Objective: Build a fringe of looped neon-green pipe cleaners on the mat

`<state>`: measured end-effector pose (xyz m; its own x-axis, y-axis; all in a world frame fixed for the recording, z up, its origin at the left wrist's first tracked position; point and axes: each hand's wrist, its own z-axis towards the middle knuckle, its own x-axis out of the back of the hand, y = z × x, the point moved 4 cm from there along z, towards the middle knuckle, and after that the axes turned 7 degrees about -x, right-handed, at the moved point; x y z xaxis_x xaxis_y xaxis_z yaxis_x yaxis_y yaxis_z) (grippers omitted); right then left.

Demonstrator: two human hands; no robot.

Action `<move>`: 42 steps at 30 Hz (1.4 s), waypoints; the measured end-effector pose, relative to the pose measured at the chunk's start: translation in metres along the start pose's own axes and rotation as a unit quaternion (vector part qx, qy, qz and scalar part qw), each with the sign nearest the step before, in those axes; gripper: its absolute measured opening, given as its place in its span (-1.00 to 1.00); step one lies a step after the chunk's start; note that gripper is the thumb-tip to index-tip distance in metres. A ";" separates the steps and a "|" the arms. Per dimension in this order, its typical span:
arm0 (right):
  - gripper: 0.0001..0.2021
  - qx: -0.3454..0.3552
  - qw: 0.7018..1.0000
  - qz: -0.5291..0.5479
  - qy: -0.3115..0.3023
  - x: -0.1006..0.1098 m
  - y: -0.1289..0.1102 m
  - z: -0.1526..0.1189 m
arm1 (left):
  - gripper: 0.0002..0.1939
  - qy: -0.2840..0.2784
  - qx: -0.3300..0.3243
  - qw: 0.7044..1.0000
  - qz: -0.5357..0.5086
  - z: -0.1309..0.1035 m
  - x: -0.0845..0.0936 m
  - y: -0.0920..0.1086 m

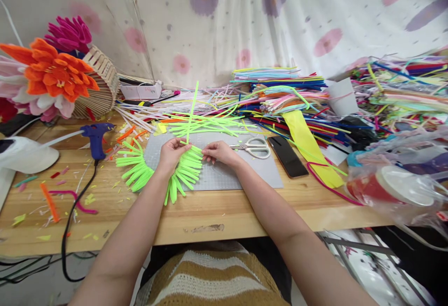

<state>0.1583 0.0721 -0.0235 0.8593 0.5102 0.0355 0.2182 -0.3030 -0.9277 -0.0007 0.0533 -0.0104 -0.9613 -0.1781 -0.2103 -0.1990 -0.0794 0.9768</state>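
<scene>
A ring-like fringe of bright green pipe cleaners (140, 175), made of many short spokes, curves under my left forearm on the table. My left hand (172, 153) is closed on its upper end, where a long straight green pipe cleaner (192, 114) stands up from the fingers. At the right edge of the same fringe my right hand (222, 153) has its fingertips pinched together at the tips of the spokes. Loose green pipe cleaners (210, 124) lie just beyond both hands. Scissors (257, 148) with pale handles rest right of my right hand.
Under the work is a grey cutting mat (245, 175). A black phone (289, 156) lies to its right, near a yellow strip (297, 128). On the left are a blue glue gun (95, 140) and fuzzy flowers (59, 74). Pipe cleaner bundles (287, 81) fill the back.
</scene>
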 end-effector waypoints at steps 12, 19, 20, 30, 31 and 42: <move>-0.84 0.038 0.999 0.014 -0.009 -0.007 -0.001 0.002 | -0.58 0.030 0.076 0.994 -0.071 0.003 0.004 -0.002; -0.75 0.062 0.994 -0.008 -0.086 -0.014 0.000 -0.004 | -0.57 0.041 0.035 0.998 -0.032 0.005 0.006 -0.001; -0.73 0.062 0.993 -0.016 -0.096 -0.014 0.000 -0.005 | -0.57 0.038 0.032 0.998 -0.026 0.006 0.007 0.000; -0.75 0.182 0.959 -0.208 0.056 -0.016 -0.016 -0.004 | -0.52 -0.027 -0.024 0.996 0.082 0.005 0.002 0.007; -0.77 0.180 0.956 -0.220 0.076 -0.017 -0.016 -0.002 | -0.51 -0.033 -0.033 0.995 0.088 0.004 -0.001 0.006; -0.79 0.134 0.983 -0.083 0.094 -0.022 -0.004 0.003 | -0.68 -0.047 0.007 0.989 0.138 0.000 0.000 0.005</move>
<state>0.1370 0.0648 -0.0216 0.8982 0.3686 0.2395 0.2546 0.0079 -0.9670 -0.0015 0.0532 -0.0053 -0.9928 -0.0987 0.0678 0.0708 -0.0273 0.9971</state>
